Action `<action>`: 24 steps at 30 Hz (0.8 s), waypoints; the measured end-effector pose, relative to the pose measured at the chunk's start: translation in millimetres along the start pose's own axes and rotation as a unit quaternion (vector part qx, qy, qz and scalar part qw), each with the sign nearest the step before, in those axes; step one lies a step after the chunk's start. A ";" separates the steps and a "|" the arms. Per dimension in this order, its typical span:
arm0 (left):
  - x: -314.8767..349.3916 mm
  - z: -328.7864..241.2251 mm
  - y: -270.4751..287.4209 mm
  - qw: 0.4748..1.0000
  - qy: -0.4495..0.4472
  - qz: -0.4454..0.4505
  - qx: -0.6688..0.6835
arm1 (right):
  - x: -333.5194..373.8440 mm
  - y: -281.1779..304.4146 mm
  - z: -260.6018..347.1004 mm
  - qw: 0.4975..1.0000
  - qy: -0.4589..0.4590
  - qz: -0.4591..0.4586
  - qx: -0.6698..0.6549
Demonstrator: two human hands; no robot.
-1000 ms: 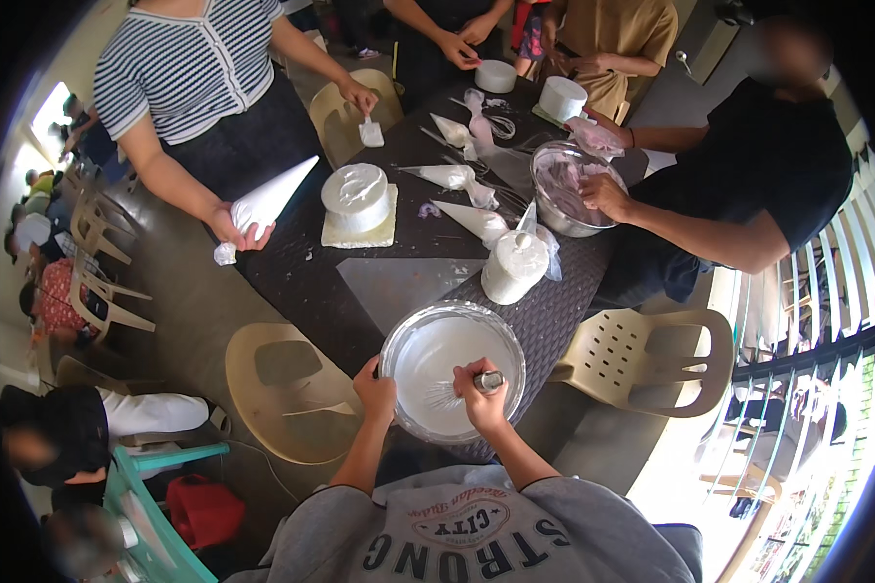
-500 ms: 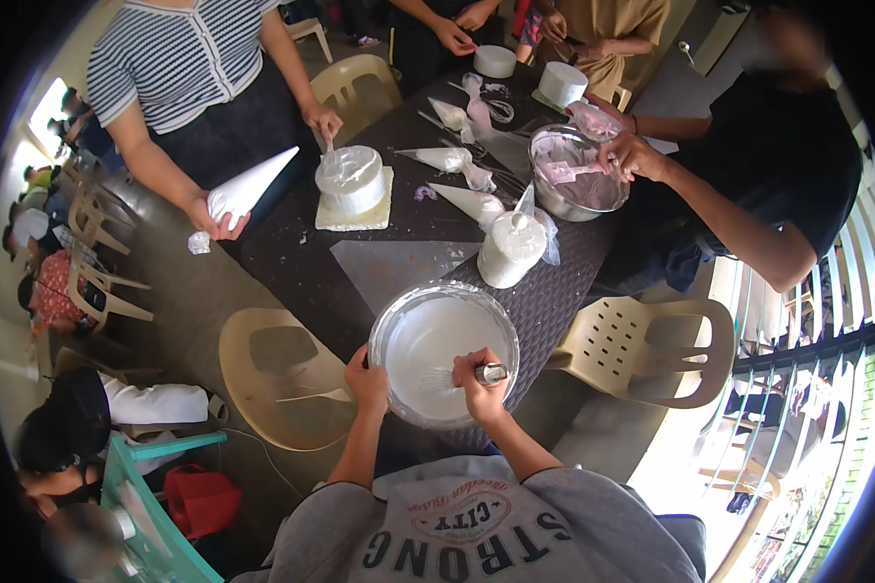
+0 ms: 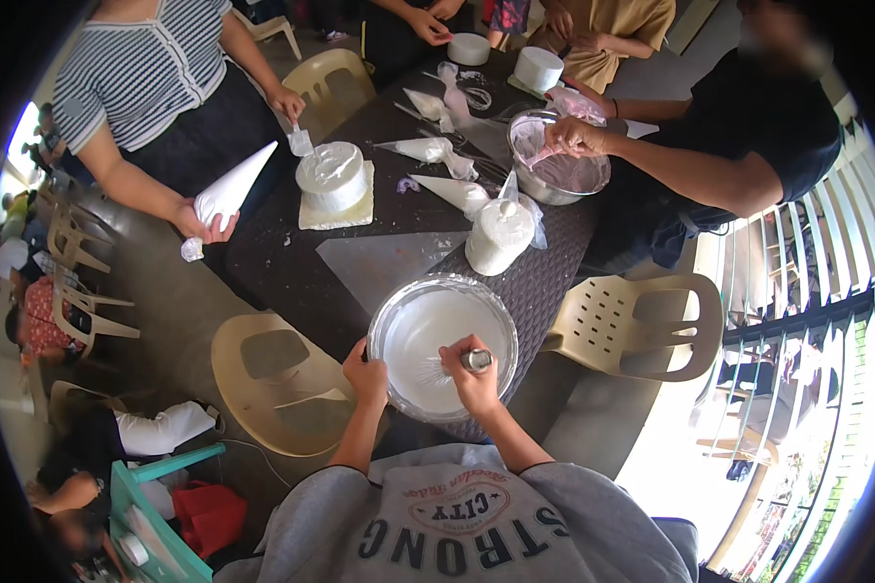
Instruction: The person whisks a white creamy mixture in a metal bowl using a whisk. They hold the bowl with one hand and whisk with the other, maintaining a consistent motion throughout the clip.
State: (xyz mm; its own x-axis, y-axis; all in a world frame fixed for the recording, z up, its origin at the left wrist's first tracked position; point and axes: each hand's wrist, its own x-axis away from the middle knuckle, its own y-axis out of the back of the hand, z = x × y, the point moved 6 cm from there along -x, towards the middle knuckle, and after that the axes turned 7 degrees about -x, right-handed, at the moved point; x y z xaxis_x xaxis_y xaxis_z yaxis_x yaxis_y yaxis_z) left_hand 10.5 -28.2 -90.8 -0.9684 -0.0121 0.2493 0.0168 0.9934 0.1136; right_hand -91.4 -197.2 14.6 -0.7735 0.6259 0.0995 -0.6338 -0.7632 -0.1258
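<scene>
A large metal bowl (image 3: 507,301) of smooth white cream stands at the near end of the dark table. Round its left rim my left hand (image 3: 365,377) is closed, thumb on the wall. My right hand (image 3: 472,377) is wrapped round the metal handle of a whisk (image 3: 435,372), whose wires dip into the cream. Just beyond the bowl stands a white-frosted cylinder (image 3: 501,243) with a white cone shape on top. A flat translucent plastic sheet (image 3: 369,269) lies on the table to the bowl's far left.
Across the table (image 3: 262,260), one person holds a piping bag (image 3: 235,185) and a spatula over a white cake form (image 3: 332,173). At right, another stirs pink cream in a steel bowl (image 3: 593,185). Filled piping bags (image 3: 433,150) lie mid-table. Beige chairs (image 3: 253,389) flank me.
My right hand and the whisk have shifted slightly left and up within the bowl. The person across has lifted the spatula off the cake form. The view has shifted a little.
</scene>
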 end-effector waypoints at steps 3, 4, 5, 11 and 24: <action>-16.1 14.6 7.9 0.996 -0.054 -0.035 -0.067 | -8.8 -1.0 7.0 0.984 0.004 -0.067 -0.166; -13.0 22.9 7.5 0.996 -0.053 -0.031 -0.071 | -6.7 5.1 1.1 0.964 -0.006 -0.117 -0.241; -10.9 28.8 13.5 0.995 -0.056 -0.034 -0.080 | -4.5 10.8 -4.3 0.956 -0.001 -0.148 -0.253; 4.9 -17.5 -4.5 0.998 0.016 0.054 0.017 | -14.3 68.6 6.9 0.932 0.021 -0.238 -0.273; 23.8 -105.1 -24.7 0.966 -0.210 0.134 -0.074 | -28.0 75.2 39.7 0.941 0.128 -0.210 -0.234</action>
State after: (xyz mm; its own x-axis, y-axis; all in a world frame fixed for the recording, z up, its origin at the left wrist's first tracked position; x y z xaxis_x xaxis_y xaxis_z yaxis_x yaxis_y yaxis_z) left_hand 13.2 -65.0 13.4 -0.9397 0.3208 -0.1189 0.2858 0.9271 0.2424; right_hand -117.5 -278.5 41.5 -0.3918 0.9201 0.0038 -0.7656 -0.3237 -0.5560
